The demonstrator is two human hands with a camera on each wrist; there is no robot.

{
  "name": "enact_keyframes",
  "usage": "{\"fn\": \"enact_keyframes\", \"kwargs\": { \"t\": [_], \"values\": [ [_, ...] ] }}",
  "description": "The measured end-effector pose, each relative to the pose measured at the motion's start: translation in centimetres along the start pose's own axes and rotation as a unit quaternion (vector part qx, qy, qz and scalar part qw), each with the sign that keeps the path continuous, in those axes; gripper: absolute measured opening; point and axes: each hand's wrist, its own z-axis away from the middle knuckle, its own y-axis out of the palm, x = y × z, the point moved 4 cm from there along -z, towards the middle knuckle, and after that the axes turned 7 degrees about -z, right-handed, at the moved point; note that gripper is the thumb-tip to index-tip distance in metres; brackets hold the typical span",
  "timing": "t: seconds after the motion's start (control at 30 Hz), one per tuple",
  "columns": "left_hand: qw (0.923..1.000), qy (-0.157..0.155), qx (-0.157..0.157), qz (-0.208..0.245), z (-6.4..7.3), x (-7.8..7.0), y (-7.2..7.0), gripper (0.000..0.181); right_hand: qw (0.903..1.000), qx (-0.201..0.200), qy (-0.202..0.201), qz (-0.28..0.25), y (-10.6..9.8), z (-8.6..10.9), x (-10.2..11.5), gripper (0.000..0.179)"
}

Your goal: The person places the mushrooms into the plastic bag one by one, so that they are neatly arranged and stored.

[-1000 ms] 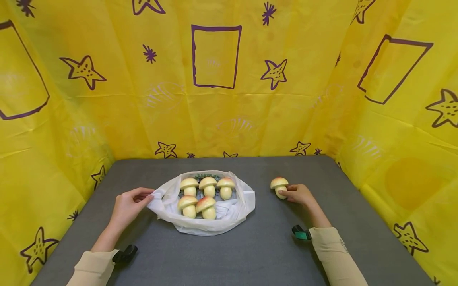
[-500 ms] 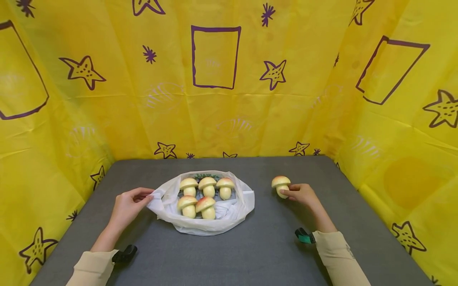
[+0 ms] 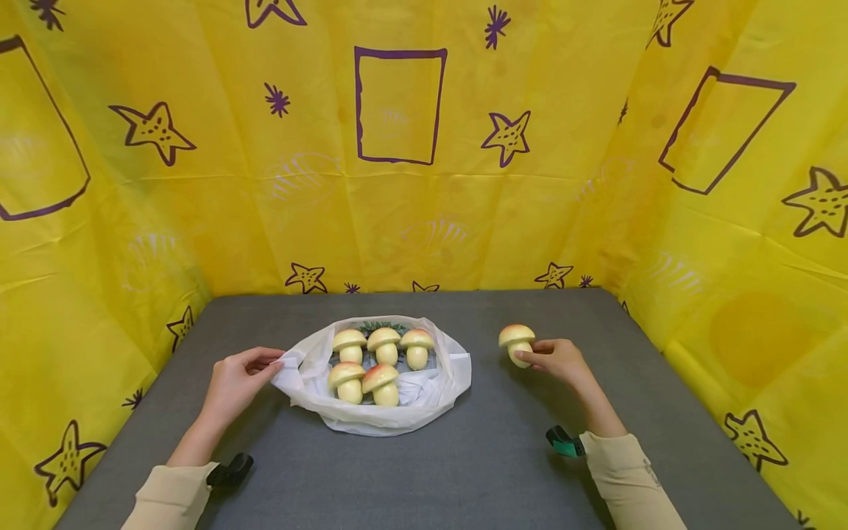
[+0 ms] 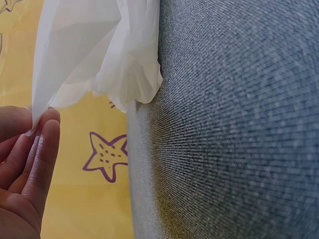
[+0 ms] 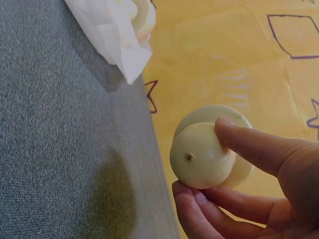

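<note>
A white plastic bag (image 3: 377, 421) lies opened out on the table, with several toy mushrooms (image 3: 384, 346) inside it, in two rows. My left hand (image 3: 238, 383) pinches the bag's left corner between thumb and fingers; the left wrist view shows the plastic (image 4: 75, 55) drawn taut up from those fingertips. To the right of the bag, my right hand (image 3: 559, 362) holds one more mushroom (image 3: 516, 340) by its stem, cap up. From below, the right wrist view shows this mushroom's pale round stem end (image 5: 199, 154) between thumb and fingers, raised off the table.
The grey cloth-covered table (image 3: 397, 486) runs back to a yellow curtain (image 3: 424, 221) printed with purple starfish and frames. The curtain also closes off the left and right sides. Black straps (image 3: 232, 470) sit at both wrists.
The right forearm has shifted slightly right, while the mushroom in my right hand has risen a little and turned more upright. My left hand and the bag stay where they were.
</note>
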Motion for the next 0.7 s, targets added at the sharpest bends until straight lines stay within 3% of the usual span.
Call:
{"fn": "enact_keyframes", "kwargs": {
  "t": [0.27, 0.7],
  "values": [
    [1.0000, -0.003, 0.003, 0.001, 0.1, 0.0, 0.0, 0.014, 0.9998, 0.003, -0.006, 0.016, 0.4, 0.5, 0.7, 0.058],
    [1.0000, -0.006, 0.008, 0.000, 0.1, 0.0, 0.0, 0.016, 0.9992, 0.002, -0.019, 0.035, 0.9, 0.9, 1.3, 0.054]
  ]
}}
